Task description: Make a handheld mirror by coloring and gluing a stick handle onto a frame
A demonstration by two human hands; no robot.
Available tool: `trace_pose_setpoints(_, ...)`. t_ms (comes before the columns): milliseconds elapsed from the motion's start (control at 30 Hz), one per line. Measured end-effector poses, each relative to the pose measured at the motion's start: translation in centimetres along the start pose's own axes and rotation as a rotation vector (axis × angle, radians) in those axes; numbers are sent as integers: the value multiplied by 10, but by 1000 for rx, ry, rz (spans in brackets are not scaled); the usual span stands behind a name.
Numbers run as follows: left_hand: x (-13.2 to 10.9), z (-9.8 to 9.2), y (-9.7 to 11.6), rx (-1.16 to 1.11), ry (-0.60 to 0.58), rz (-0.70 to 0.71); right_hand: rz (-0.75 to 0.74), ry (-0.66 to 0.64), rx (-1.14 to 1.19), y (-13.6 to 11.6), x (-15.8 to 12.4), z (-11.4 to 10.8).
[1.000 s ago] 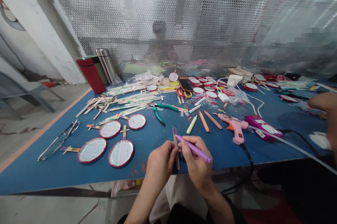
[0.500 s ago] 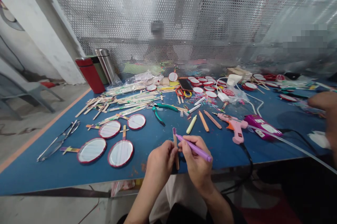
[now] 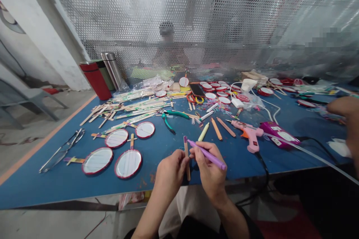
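Note:
My left hand is closed round a flat wooden craft stick, whose far end is coloured purple. In my right hand is a purple marker, its tip close to the purple end of the stick; whether it touches I cannot tell. Beyond my right hand lie a yellow marker and two orange ones, one of them this orange marker. To the left rest several round white discs with red rims and stick handles, the nearest disc among them.
Teal-handled pliers lie ahead of a pile of sticks. A pink glue gun with a cord is on the right, and eyeglasses are at far left. Bottles stand by a perforated metal screen. Another person's hand is at right.
The purple marker and my right hand have shifted very slightly, the marker's tip now a bit higher beside the stick's purple end. Both hands keep their holds.

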State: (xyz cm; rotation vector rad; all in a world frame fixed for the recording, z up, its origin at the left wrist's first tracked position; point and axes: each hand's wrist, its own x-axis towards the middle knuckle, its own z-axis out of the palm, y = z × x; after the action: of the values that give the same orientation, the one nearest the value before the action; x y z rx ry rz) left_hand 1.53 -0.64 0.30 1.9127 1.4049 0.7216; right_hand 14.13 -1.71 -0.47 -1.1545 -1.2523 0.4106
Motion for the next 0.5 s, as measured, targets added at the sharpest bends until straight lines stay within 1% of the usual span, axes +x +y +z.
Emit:
trace_pose_setpoints(233, 0, 0, 0, -6, 0, 1, 23, -22, -16, 2, -3, -2)
trace_pose_setpoints(333, 0, -1, 0, -7, -5, -1, 36, -7, -16, 1, -4, -3)
trace_pose_setpoints(500, -1, 0, 0, 9, 11, 5, 22, -17, 7, -2, -2, -1)
